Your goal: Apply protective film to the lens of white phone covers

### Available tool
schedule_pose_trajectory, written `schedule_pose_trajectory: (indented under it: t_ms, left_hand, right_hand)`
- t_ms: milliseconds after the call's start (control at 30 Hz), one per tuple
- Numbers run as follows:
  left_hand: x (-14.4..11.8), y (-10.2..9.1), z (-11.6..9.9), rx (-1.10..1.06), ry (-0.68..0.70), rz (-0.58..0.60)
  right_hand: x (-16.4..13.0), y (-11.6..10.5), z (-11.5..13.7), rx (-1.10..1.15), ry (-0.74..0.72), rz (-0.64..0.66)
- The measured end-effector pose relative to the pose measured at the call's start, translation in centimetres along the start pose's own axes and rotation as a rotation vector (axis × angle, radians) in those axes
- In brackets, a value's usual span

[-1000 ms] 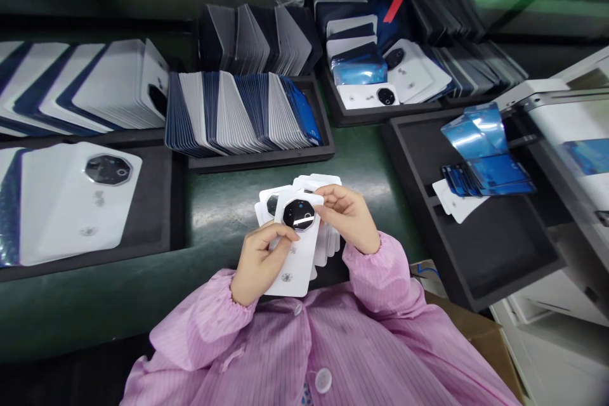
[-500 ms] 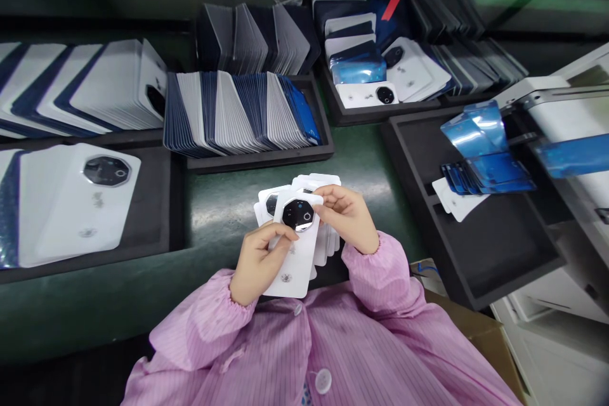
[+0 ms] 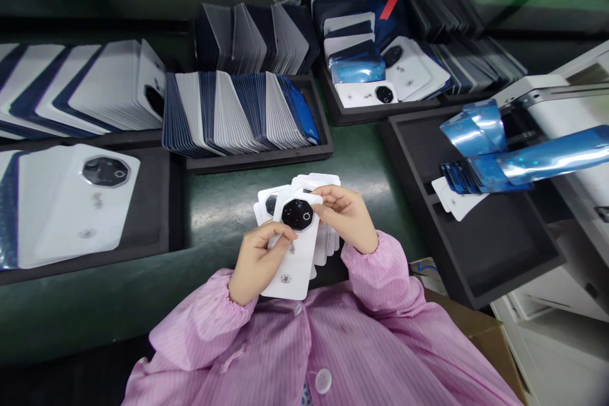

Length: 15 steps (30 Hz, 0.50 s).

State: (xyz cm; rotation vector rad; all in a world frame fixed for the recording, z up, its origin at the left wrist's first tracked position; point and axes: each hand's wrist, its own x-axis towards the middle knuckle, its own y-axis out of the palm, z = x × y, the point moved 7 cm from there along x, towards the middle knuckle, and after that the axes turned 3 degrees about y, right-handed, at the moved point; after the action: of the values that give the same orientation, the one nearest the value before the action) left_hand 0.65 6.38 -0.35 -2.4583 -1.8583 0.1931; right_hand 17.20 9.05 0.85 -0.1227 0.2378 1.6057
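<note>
White back covers point(image 3: 295, 247) are held as a fanned stack between both hands, just above the near edge of the green bench point(image 3: 219, 203) and close to the person's chest. Each cover carries a dark octagonal camera ring; the ring of the front cover point(image 3: 297, 214) faces up toward the camera.

Left hand point(image 3: 257, 260): closed on the lower left edge of the stack, thumb laid across the face of the front cover just below the camera ring, fingers hidden behind the stack. Right hand point(image 3: 349, 219): closed on the upper right corner of the stack, fingertips pinching the top edge beside the camera ring. Both wrists emerge from pink striped sleeves point(image 3: 380, 279).

Surroundings:
- Beyond the hands, a black tray point(image 3: 266, 158) holds a dense row of covers standing on edge, white and dark blue.
- At left, another tray point(image 3: 162, 203) holds white covers lying flat, one with its camera ring point(image 3: 105, 171) uppermost.
- At far right rear, a further tray point(image 3: 342, 115) holds mixed white and blue-filmed covers.
- At right, a large black tray point(image 3: 499, 247) holds a small pile of blue-filmed pieces point(image 3: 480, 171). A blue reflective strip point(image 3: 556, 157) extends over this tray from the right edge of the view.
- A white machine housing point(image 3: 566, 108) stands at far right.
</note>
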Motion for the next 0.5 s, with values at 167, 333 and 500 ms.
schedule_pose_trajectory:
  t_ms: [167,333,500]
  left_hand:
    - [0.1,0.1,0.2,-0.053,-0.065,0.002]
    - [0.1,0.4,1.4,-0.237,-0.255,0.028]
    - [0.1,0.5,1.8,-0.387,-0.37,0.038]
  right_hand:
    - [0.0,0.0,-0.1,-0.005,0.009,0.001]
    - [0.1,-0.2,-0.4,-0.017,0.031,-0.011]
    - [0.0,-0.2,-0.4,-0.026,0.029,0.001]
